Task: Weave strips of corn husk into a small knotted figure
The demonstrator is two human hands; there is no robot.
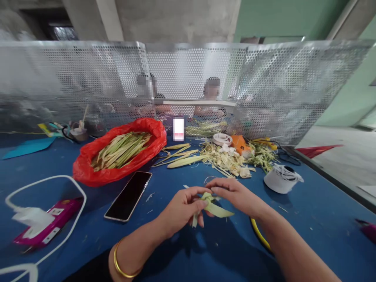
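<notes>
Workshop, by blue workbench [323, 211], perforated metal screen [188, 64], plant scraps [230, 162].

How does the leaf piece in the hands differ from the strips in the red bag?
The leaf piece is folded into a knot-like shape; the strips lie long and loose. The leaf piece is in the left hand; the strips are heaped in the red bag. The leaf piece looks pale green; the strips mix green and straw-yellow. Both look like plant material.

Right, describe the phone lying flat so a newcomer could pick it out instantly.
On the blue table, find the red bag of leaf strips. The phone lies just in front. Its blank black screen sets it apart from the magenta power strip left of it.
</notes>
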